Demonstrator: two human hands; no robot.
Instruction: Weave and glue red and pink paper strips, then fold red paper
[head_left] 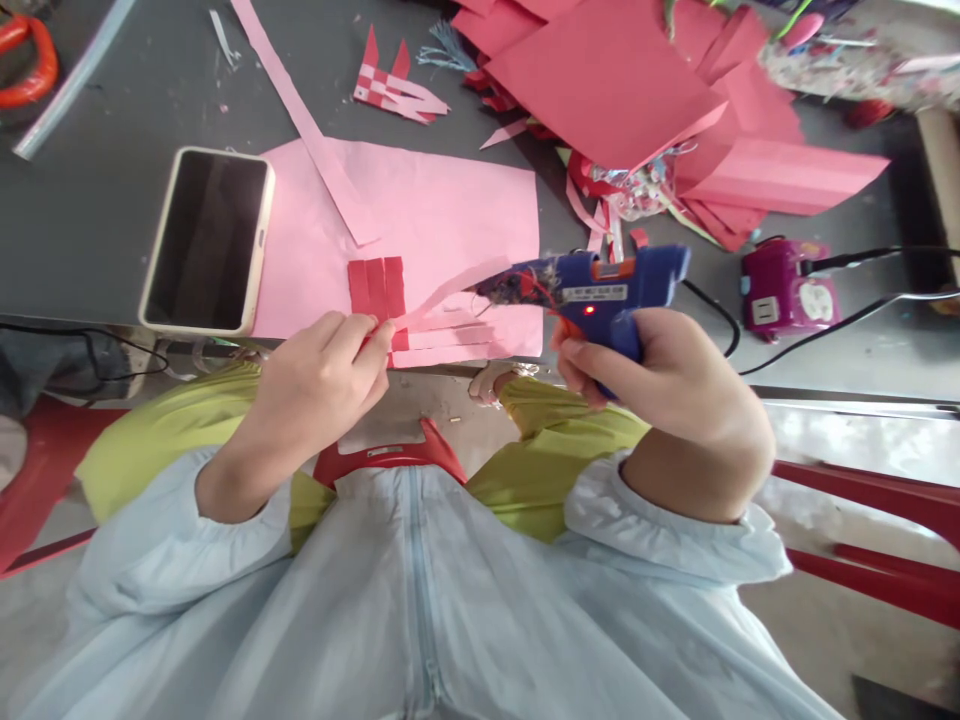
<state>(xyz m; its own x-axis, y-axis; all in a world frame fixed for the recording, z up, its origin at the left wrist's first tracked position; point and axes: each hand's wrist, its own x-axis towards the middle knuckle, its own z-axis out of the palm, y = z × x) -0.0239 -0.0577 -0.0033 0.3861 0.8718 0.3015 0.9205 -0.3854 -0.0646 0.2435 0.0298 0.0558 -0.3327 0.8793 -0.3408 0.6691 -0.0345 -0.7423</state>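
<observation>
My right hand is wrapped round the grip of a blue hot glue gun with a small red light lit on its side. The gun's nozzle, fuzzy with stuck fibres, points left toward the paper strips. My left hand pinches a paper strip at the table's front edge, beside red paper strips crossed with pale pink strips. One pink strip lifts from my fingertips toward the nozzle; whether they touch I cannot tell. Beneath lies a pink paper sheet.
A phone lies left of the sheet. A small woven paper piece lies behind it, near stacked red paper. A purple power socket block with cables stands right. Orange-handled scissors and a glue stick lie far left.
</observation>
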